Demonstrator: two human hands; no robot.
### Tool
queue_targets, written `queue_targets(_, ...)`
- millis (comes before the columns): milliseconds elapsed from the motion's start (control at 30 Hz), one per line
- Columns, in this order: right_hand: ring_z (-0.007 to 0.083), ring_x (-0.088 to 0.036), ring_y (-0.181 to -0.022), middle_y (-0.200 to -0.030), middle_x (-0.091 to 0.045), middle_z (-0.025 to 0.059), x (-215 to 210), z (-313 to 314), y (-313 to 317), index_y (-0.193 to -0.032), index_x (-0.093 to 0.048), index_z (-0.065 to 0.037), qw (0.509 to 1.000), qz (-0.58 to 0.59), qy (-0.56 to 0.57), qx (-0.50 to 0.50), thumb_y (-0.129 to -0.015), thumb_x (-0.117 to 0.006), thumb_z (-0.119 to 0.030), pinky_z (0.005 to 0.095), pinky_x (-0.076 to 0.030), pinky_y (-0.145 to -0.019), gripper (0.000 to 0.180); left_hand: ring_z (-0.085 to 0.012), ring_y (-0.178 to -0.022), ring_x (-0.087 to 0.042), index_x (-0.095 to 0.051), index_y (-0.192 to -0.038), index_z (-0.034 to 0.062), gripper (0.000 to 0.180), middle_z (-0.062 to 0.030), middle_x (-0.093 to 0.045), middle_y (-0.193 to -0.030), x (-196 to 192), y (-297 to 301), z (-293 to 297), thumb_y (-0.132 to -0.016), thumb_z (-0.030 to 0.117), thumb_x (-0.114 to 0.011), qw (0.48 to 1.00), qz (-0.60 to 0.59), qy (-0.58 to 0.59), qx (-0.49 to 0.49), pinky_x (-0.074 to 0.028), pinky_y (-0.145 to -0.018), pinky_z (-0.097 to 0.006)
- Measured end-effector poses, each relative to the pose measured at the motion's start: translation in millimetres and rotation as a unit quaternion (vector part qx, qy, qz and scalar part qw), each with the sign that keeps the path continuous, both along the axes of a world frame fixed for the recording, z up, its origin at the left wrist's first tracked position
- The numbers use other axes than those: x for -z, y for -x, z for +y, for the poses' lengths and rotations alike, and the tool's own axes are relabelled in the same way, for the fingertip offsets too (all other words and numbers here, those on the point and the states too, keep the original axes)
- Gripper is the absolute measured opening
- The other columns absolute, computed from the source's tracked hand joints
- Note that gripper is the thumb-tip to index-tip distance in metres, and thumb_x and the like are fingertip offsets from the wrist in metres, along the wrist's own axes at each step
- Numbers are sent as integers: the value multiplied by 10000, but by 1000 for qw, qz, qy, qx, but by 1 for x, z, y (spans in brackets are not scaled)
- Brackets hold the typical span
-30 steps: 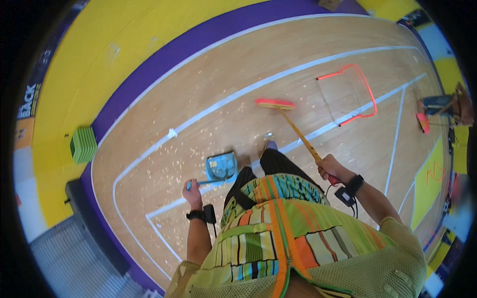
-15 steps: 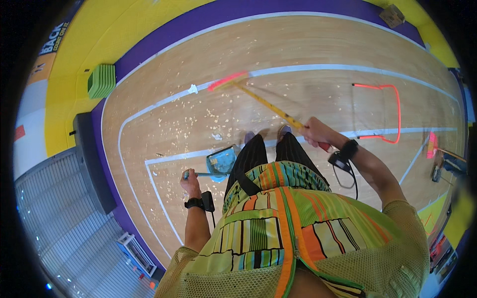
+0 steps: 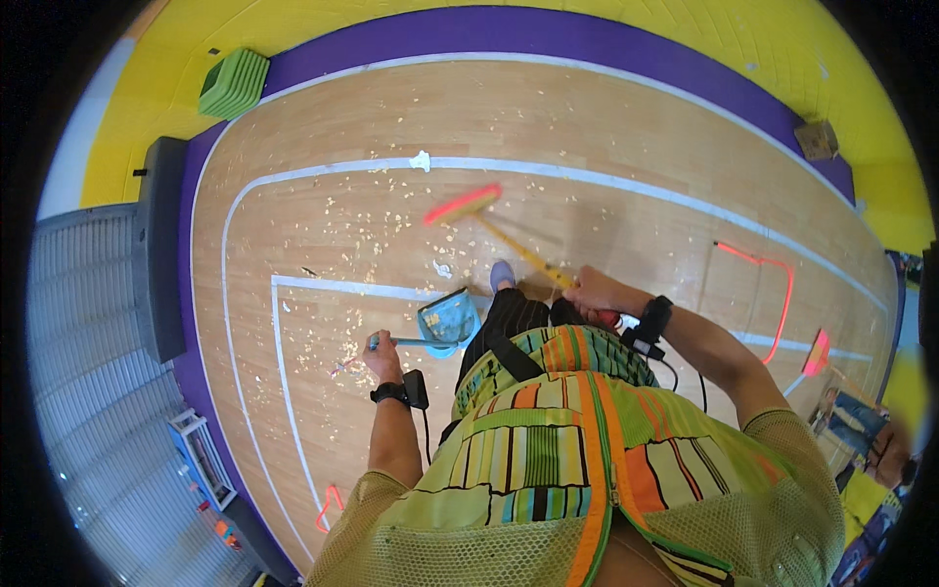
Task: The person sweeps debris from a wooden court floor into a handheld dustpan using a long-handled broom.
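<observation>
I'm holding the broom (image 3: 489,220) out ahead in my right hand (image 3: 592,292) to reach the scattered bits (image 3: 333,235) — left hand (image 3: 383,354) is gripping the blue dustpan (image 3: 448,320) low by my feet, ready on the floor (image 3: 636,137).

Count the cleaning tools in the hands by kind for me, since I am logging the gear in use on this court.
Broom, in the right hand: 1
Blue dustpan, handle in the left hand: 1
Total: 2
</observation>
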State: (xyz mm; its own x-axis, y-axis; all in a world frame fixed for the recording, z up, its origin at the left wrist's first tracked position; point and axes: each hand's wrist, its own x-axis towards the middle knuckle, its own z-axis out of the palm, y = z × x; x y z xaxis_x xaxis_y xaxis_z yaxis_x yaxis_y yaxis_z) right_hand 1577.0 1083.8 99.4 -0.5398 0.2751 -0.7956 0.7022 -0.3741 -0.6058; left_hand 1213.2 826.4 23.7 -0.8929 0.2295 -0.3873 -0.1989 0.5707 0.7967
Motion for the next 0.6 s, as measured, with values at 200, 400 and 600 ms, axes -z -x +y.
queue_targets(200,69,-396,-370,-559,-504,52,2,34,53,-679,-541,43,941,43,329,69,-842,-551,-149,192,-277,-302,252,-130,-575,-524,-608,-809,-38,192,-52,-554,-650,1,16,4,-742,141,-590,999,-3,-33,-41,-457,-544,-264)
queue_targets(400,65,-372,-372,-507,-428,19,-19,81,173,-638,-515,28,988,33,145,-28,-848,-551,-169,195,-265,-311,291,-134,-594,-527,-607,-826,-33,176,-56,-556,-692,-5,53,-31,-751,126,-599,989,-1,-34,-146,-489,-554,-248)
queue_targets(600,165,-505,-377,-526,-524,107,24,97,292,-630,-478,53,981,79,-77,-158,-771,-518,-78,276,-355,-318,196,-126,-580,-510,-609,-806,-27,147,-47,-552,-675,-2,61,-50,-760,112,-593,982,21,-19,-188,-471,-541,-246)
